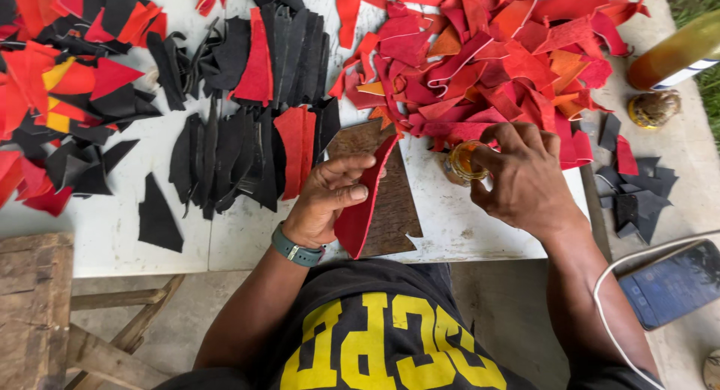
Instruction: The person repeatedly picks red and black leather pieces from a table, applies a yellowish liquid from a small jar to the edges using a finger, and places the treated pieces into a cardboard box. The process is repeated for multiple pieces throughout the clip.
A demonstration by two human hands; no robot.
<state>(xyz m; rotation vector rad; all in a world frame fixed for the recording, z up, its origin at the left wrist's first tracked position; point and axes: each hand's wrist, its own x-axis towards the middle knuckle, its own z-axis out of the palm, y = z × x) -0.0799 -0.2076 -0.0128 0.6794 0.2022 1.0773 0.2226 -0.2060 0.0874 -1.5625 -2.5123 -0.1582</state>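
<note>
Red strip [365, 202] pinched in left hand [324, 202]; right hand [525, 180] on glue jar [465, 160].

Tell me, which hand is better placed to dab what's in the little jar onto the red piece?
Probably the right hand: its fingers are already at the small jar of amber stuff. The left hand is busy pinching the red piece over the brown board.

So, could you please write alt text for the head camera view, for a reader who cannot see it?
Seen from above, a person's left hand holds a long red leather strip over a brown board, while the right hand touches a small round jar. Piles of red scraps and black scraps cover the white table.
</note>
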